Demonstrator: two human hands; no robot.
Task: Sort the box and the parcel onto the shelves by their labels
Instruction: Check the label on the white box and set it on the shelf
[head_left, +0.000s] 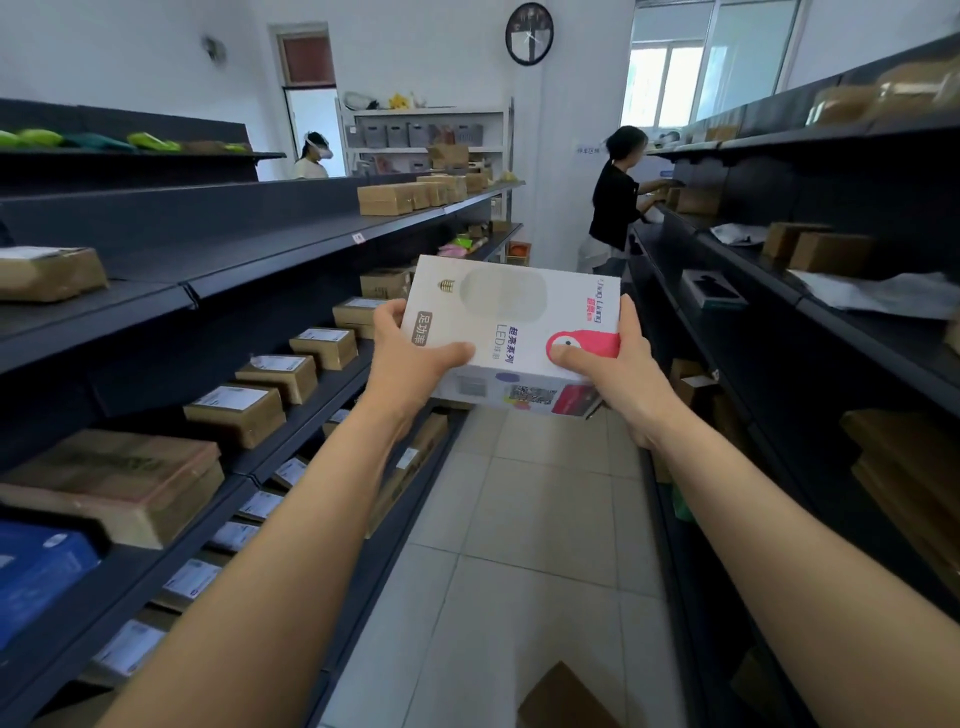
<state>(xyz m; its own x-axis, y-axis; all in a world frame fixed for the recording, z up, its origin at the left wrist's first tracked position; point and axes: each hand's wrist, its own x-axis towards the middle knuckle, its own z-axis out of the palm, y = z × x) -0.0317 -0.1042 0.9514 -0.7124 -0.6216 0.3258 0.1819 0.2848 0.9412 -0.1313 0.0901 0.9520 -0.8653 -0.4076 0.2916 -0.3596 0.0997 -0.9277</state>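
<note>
A white LED-bulb box with a bulb picture, a pink figure and a QR code is held flat in mid-air over the aisle, printed face up. My left hand grips its left edge, thumb on top. My right hand grips its right near corner, thumb on the pink figure. Dark shelves run along the left and dark shelves along the right. No separate parcel in my hands is visible.
Labelled cardboard boxes line the left shelves, a blue box lowest. Brown boxes and white bags sit on the right shelves. A person in black stands down the aisle; another stands behind the left rack. A cardboard piece lies on the tiled floor.
</note>
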